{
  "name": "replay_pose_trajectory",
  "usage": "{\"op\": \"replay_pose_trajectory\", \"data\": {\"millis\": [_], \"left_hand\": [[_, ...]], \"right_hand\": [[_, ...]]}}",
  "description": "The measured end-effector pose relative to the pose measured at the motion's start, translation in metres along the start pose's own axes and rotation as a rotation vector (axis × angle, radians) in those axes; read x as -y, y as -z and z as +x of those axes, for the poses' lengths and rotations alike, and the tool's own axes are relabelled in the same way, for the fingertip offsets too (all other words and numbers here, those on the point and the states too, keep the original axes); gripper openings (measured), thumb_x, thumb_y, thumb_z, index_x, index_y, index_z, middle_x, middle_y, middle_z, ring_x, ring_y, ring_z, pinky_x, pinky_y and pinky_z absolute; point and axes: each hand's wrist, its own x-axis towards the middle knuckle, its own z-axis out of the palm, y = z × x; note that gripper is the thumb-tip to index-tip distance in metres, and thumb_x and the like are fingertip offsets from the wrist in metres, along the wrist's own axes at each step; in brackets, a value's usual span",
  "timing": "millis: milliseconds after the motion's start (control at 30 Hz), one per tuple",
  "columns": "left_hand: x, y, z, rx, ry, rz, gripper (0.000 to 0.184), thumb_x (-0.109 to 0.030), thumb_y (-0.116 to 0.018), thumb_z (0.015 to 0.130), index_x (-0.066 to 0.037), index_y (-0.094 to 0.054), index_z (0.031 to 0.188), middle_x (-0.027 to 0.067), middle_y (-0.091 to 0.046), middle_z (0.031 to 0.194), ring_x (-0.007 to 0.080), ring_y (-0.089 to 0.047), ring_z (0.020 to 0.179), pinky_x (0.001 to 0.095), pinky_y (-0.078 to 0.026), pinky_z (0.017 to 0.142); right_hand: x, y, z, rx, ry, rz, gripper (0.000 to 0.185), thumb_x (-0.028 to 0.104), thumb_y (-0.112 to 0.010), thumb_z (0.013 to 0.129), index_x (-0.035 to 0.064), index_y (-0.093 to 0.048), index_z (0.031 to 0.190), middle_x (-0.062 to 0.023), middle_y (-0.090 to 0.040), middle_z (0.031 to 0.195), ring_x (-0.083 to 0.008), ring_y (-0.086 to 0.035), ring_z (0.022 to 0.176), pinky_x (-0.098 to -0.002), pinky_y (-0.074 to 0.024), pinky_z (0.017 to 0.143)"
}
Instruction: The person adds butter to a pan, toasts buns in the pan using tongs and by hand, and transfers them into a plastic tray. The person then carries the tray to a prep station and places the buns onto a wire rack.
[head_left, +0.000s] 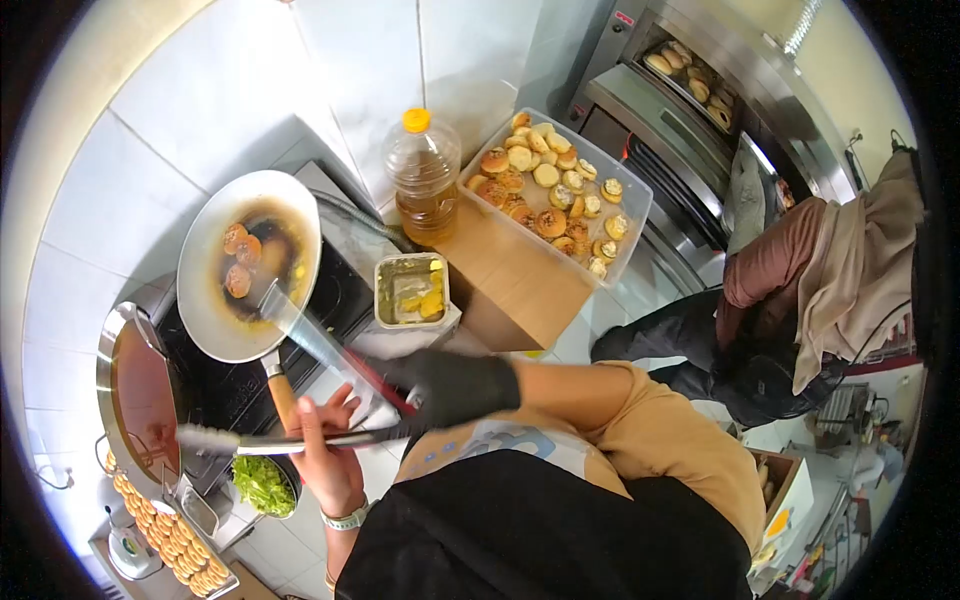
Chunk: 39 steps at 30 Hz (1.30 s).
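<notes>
My right hand [450,388], in a black glove, is closed on a pair of metal tongs [345,438]. The tongs' arms are spread; motion smears them. One tip reaches the white frying pan [204,310], where a few browned round pieces [238,281] lie in dark oil. The other arm crosses in front of my left hand [328,455], which is bare with a watch at the wrist. That hand's thumb and slightly curled fingers are apart, beside the end of the pan's wooden handle [281,392]. The pan sits on a black stove [215,395].
A metal tin [410,322], an oil bottle [424,185] and a plastic tub [628,235] of cut buns stand beyond. Left are a large pot [110,370], a bowl of lettuce [263,484] and a tray of buns [170,540]. Another person [770,270] stands by the oven [650,100].
</notes>
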Motion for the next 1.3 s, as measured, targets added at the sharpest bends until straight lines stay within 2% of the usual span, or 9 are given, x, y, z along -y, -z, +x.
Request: {"op": "replay_pose_trajectory", "data": {"millis": [33,133,267,600,767,933,1133,1200,1300], "left_hand": [[-0.002,-0.005,0.002,0.033,-0.003,-0.002,0.027,-0.026,-0.047,0.093,-0.003,-0.049,0.079,0.0051,-0.052,0.064,0.0231,-0.059,0.066,0.0365,-0.051,0.068],[-0.003,-0.028,0.004,0.019,0.006,0.016,0.033,-0.029,-0.043,0.095,-0.005,-0.043,0.073,0.002,-0.041,0.059,0.0194,-0.054,0.056,0.0374,-0.051,0.06],[-0.003,-0.053,0.009,-0.004,0.046,0.083,0.034,-0.029,-0.041,0.095,-0.008,-0.037,0.069,0.0,-0.033,0.055,0.0108,-0.039,0.042,0.0264,-0.04,0.038],[-0.03,-0.051,0.005,-0.042,-0.134,0.286,0.03,-0.022,-0.041,0.095,-0.004,-0.039,0.072,0.0033,-0.039,0.055,0.0106,-0.041,0.041,0.0206,-0.033,0.032],[-0.049,-0.017,-0.009,0.028,-0.225,0.294,0.028,-0.017,-0.041,0.095,-0.003,-0.038,0.071,0.005,-0.042,0.059,0.0109,-0.043,0.046,0.0202,-0.034,0.034],[-0.064,0.004,-0.022,0.096,-0.33,0.312,0.026,-0.015,-0.041,0.095,-0.005,-0.037,0.071,0.0021,-0.04,0.058,0.0109,-0.044,0.047,0.0205,-0.035,0.041],[-0.059,0.026,-0.023,0.125,-0.402,0.195,0.029,-0.018,-0.039,0.095,-0.005,-0.039,0.069,0.0036,-0.043,0.059,0.0186,-0.055,0.071,0.0333,-0.043,0.074],[-0.049,0.031,-0.024,0.067,-0.406,0.128,0.03,-0.018,-0.041,0.095,-0.005,-0.04,0.068,0.0084,-0.051,0.071,0.0221,-0.054,0.09,0.0367,-0.041,0.084],[-0.042,0.045,-0.029,0.155,-0.289,-0.164,0.021,-0.02,-0.042,0.094,-0.007,-0.047,0.077,0.0133,-0.044,0.124,0.0262,-0.031,0.126,0.0427,-0.026,0.102]], "right_hand": [[-0.033,0.016,-0.003,-0.265,0.233,0.22,0.048,0.024,-0.067,0.075,0.0001,-0.052,0.115,-0.0125,-0.063,0.082,-0.017,-0.06,0.07,-0.031,-0.048,0.065],[-0.058,0.11,-0.047,-0.618,-0.097,0.167,0.035,0.016,-0.06,0.08,0.0003,-0.058,0.111,-0.0076,-0.066,0.078,-0.0113,-0.059,0.066,-0.0252,-0.0487,0.066],[-0.159,0.187,-0.07,-0.866,-0.486,-0.306,0.035,0.02,-0.061,0.075,0.0001,-0.061,0.104,-0.0171,-0.065,0.085,-0.03,-0.063,0.081,-0.0375,-0.0485,0.077],[-0.338,0.226,-0.023,-0.775,-0.433,-0.91,0.047,0.023,-0.052,0.079,0.001,-0.048,0.12,-0.0217,-0.051,0.119,-0.0343,-0.051,0.108,-0.0395,-0.0394,0.095],[-0.288,0.229,-0.05,-0.906,-0.484,-0.791,0.05,0.019,-0.066,0.068,0.003,-0.053,0.113,-0.0207,-0.059,0.104,-0.0312,-0.057,0.097,-0.0379,-0.0468,0.082],[-0.157,0.162,-0.041,-0.765,-0.164,0.373,0.044,0.012,-0.062,0.077,-0.0003,-0.049,0.117,-0.011,-0.056,0.109,-0.0175,-0.057,0.094,-0.0299,-0.049,0.077],[-0.047,0.002,0.04,-0.19,-0.02,1.361,0.039,0.007,-0.05,0.087,-0.0006,-0.041,0.124,-0.0123,-0.051,0.117,-0.0243,-0.052,0.108,-0.04,-0.0461,0.093],[-0.034,-0.02,0.053,-0.048,0.031,1.423,0.038,0.008,-0.049,0.088,-0.0009,-0.04,0.125,-0.0129,-0.05,0.119,-0.0254,-0.051,0.11,-0.0439,-0.044,0.096],[-0.023,-0.03,0.062,-0.088,-0.012,1.353,0.039,0.009,-0.049,0.089,-0.0003,-0.04,0.126,-0.0127,-0.05,0.118,-0.0239,-0.052,0.11,-0.0413,-0.0438,0.096]]}}
